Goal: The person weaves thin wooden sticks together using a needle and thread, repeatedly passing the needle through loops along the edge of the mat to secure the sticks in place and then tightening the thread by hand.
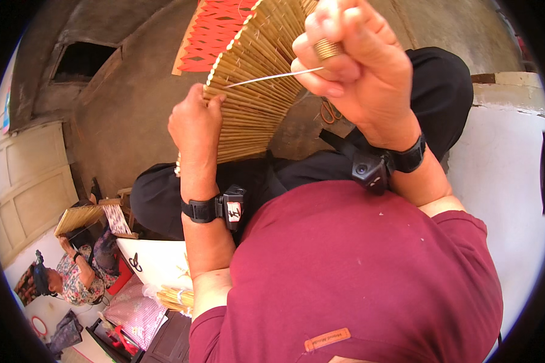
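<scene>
The slatted bamboo mat (248, 115) is located between my two hands, its left edge pinched between the thumb and fingers of my left hand (197, 120); my right hand (366, 66), a ribbed brass-coloured ring (327, 49) on one finger, is clenched on a pale thin strip (275, 76) running across to the mat beside my left thumb. Scissors (330, 111) show beneath my right hand, a red openwork panel (215, 36) lies beyond my left, and another person (82, 275) is well apart to its left.

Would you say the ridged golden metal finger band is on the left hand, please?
No, the ridged golden metal band is worn on the right hand.
</scene>
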`<state>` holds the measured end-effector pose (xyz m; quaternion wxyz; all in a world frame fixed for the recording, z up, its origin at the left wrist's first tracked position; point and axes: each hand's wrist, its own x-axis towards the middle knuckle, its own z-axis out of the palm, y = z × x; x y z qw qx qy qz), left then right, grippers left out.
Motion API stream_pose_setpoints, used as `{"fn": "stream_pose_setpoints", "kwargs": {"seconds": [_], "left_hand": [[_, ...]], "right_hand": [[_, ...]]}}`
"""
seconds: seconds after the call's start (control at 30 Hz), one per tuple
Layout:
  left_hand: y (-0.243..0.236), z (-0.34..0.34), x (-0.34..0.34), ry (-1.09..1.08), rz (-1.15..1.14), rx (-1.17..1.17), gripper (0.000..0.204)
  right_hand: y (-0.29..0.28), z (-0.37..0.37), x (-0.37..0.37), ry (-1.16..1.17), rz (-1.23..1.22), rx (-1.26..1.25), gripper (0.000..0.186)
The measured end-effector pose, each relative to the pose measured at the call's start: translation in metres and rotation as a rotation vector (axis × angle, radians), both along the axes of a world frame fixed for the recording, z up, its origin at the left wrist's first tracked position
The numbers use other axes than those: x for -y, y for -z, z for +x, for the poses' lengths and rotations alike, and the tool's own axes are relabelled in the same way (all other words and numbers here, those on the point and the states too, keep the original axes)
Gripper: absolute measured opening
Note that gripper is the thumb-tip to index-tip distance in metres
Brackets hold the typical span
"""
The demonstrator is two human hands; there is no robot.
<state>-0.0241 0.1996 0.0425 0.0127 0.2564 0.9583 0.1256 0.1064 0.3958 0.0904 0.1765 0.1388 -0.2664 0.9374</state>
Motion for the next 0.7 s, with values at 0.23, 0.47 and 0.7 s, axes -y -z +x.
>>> {"fn": "stream_pose_setpoints", "kwargs": {"seconds": [0.23,0.47,0.7], "left_hand": [[-0.008,-0.021,-0.024,0.085,-0.113,-0.131,0.03],[0.007,-0.029,0.017,0.094,0.02,0.257,0.028],[0.028,-0.044,0.037,0.025,0.277,0.506,0.024]], "right_hand": [[0.02,-0.009,-0.033,0.002,0.098,-0.092,0.018],[0.065,-0.04,-0.003,0.359,0.883,0.476,0.017],[0.103,-0.06,0.046,0.352,1.179,0.541,0.017]]}}
